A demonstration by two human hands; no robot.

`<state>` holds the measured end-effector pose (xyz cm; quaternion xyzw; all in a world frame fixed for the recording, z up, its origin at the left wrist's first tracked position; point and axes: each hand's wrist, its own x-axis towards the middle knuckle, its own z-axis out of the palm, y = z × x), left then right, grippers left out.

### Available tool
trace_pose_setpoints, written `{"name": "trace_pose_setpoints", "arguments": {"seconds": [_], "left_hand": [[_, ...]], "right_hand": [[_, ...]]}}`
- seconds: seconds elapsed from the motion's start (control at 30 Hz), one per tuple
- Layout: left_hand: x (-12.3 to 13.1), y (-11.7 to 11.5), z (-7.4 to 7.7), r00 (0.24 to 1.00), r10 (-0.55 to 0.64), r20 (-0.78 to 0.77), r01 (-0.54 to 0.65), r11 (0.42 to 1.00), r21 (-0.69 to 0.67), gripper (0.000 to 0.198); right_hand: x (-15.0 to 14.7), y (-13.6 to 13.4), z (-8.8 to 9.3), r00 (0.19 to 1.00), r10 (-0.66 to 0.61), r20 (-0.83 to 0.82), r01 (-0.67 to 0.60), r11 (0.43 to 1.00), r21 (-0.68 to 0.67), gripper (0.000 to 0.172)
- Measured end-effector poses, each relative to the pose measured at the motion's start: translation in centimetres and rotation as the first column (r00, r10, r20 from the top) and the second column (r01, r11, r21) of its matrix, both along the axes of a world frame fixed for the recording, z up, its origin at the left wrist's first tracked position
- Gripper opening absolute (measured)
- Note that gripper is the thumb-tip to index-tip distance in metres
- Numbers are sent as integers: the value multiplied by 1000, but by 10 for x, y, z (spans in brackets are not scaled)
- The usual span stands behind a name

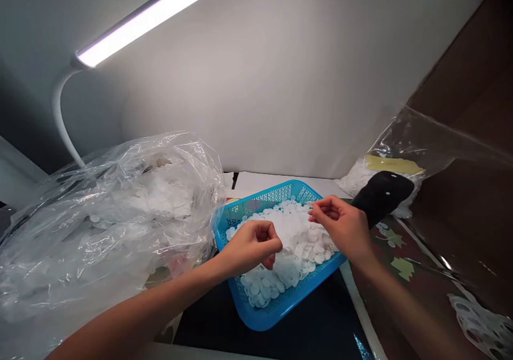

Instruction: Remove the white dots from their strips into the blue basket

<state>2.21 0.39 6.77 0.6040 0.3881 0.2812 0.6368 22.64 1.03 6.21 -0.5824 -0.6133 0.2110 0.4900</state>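
Grips: left hand (pixel 250 248) curled over white discs (pixel 296 248), can't tell if it's holding any | right hand (pixel 340 226) pinched above blue basket (pixel 264 321), same deal

A dark work surface (pixel 320 317) is carrying a blue plastic basket (pixel 304 295) heaped with white discs (pixel 308 248), and the basket is sitting askew on it. A clear plastic bag (pixel 80 258) stuffed with similar discs is slumping just beside the basket's left side. On the right, a leaf-print sheet (pixel 401 296) is lying under clear film, with a punched white sheet (pixel 476 317) resting near its edge. A white board (pixel 272 184) is lying behind the basket.
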Motion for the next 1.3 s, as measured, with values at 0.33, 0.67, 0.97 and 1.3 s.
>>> {"name": "trace_pose_setpoints", "arguments": {"seconds": [0.33,0.67,0.97,1.3], "left_hand": [[0,4,-4,999,16,36,-20,994,110,5],[0,2,4,998,59,33,-63,988,138,12],[-2,1,6,998,68,-16,-64,985,160,19],[-3,2,2,999,35,-4,-34,982,184,21]], "right_hand": [[-24,-22,11,877,481,1,-472,861,-191,13],[-31,-25,6,878,466,-113,-478,869,-126,12],[-30,-27,8,861,506,-58,-509,859,-60,13],[-31,-29,10,869,479,-123,-493,858,-142,14]]}}
